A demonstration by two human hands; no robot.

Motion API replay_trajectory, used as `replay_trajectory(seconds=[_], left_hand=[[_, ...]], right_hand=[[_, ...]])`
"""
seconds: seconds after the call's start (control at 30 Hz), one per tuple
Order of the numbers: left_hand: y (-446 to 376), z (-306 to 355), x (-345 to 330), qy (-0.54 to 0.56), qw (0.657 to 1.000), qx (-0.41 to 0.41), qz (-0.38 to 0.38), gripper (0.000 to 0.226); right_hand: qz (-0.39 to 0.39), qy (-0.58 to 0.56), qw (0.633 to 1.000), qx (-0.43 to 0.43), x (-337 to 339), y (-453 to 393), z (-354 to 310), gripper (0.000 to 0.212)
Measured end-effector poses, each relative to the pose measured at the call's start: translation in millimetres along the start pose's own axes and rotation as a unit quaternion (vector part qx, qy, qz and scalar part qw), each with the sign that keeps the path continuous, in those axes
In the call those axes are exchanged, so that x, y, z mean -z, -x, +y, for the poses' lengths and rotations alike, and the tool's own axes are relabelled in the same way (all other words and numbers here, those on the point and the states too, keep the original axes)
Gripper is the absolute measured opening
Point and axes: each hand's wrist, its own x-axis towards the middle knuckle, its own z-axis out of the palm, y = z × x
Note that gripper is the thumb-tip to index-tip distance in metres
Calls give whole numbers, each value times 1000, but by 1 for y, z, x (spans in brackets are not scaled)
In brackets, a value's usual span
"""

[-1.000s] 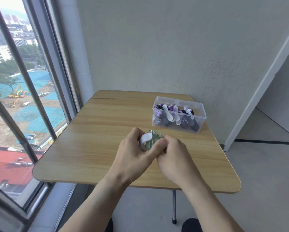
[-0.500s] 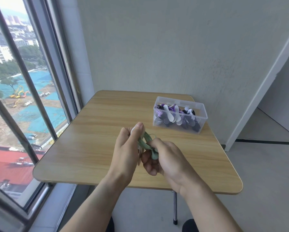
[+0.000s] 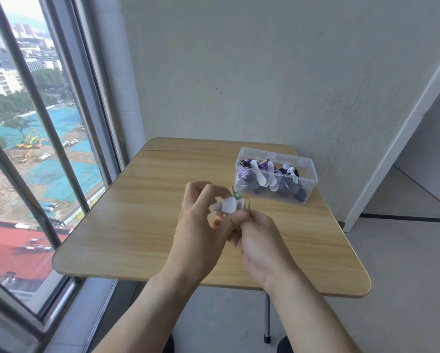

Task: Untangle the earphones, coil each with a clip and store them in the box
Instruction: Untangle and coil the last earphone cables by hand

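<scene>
Both hands hold a coiled green earphone (image 3: pixel 241 203) above the middle of the surface (image 3: pixel 137 212). The left hand (image 3: pixel 201 225) pinches a white clip (image 3: pixel 229 208) around the coil; the right hand (image 3: pixel 258 240) has a closed grip on the cord below. This looks like the clipping step. Next, I judge, the fastened bundle must go to the box (image 3: pixel 275 177) at the far right corner, already holding coiled earphones.

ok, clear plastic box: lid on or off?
Off. The clear plastic box has an open top, with coiled earphones visible inside; no lid in view.
</scene>
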Motion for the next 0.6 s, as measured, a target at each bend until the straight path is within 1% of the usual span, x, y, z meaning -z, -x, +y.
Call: replay_trajectory(seconds=[0.03, 0.1, 0.17, 0.23, 0.33, 0.4, 0.43, 0.5, 0.53, 0.6], left_hand=[[0, -2, -2, -25, 1000, -15, 0, 23], [1, -2, -5, -64, 997, -37, 7, 25], [2, 0, -6, -99, 995, -30, 6, 22], [3, 0, -9, -109, 994, 8, -20, 22], [7, -7, -12, -50, 993, 91, -57, 32], [6, -6, -11, -42, 991, 103, -74, 24], [4, -3, -9, -28, 990, 103, -91, 30], [0, -1, -5, 21, 988, 109, -104, 54], [-2, -1, -3, 44, 987, 111, -104, 54], [-1, -3, -2, 57, 987, 101, -112, 38]], right_hand=[[49, 44, 997, 28, 3, -4, 4, 30], [139, 167, 972, 84, 10, -9, 8, 20], [187, 252, 940, 134, 15, -11, 8, 18], [203, 303, 911, 193, 17, -13, 8, 14], [211, 367, 863, 275, 16, -14, 12, 11], [201, 387, 844, 312, 10, -12, 13, 9], [193, 394, 836, 330, 6, -9, 13, 9], [182, 402, 822, 361, 1, -6, 14, 8], [180, 400, 820, 368, 1, -6, 14, 8], [183, 396, 822, 366, 5, -10, 14, 8]])
